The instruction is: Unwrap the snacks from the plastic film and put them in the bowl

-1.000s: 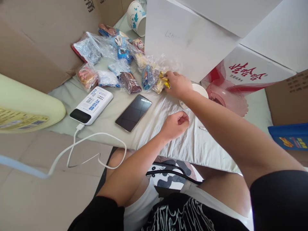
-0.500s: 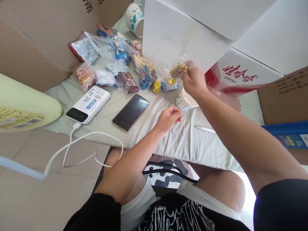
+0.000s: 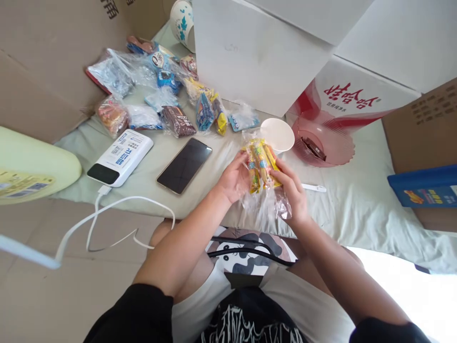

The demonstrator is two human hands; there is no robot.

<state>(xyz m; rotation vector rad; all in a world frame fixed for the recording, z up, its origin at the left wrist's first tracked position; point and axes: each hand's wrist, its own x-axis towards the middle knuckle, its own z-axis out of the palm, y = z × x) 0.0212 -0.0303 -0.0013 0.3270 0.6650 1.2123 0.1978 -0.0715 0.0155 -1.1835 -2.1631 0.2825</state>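
Both hands hold a clear plastic bag of yellow-wrapped snack sticks point(image 3: 261, 164) over the front part of the cloth-covered surface. My left hand point(image 3: 233, 180) grips its left side, and my right hand point(image 3: 295, 194) has its fingers around the right side. The bag's loose, crumpled end hangs down between my wrists. Just behind it stands a white paper cup point(image 3: 278, 132), its lower part hidden. To the right is a clear pink bowl point(image 3: 339, 151) with a small dark brown packet point(image 3: 314, 148) inside. A thin white tool point(image 3: 314, 188) lies right of my right hand.
A phone point(image 3: 184, 166) and a white power bank point(image 3: 121, 158) with a cable lie left of my hands. Behind them are several bagged snacks, including a brown cocoa packet point(image 3: 177, 121). White boxes point(image 3: 250, 71) rise at the back. A yellow bottle point(image 3: 39, 164) stands far left.
My right hand has brought the bag of yellow sticks from the back by the white box toward me. My left hand has taken hold of it too. The view has shifted slightly right.
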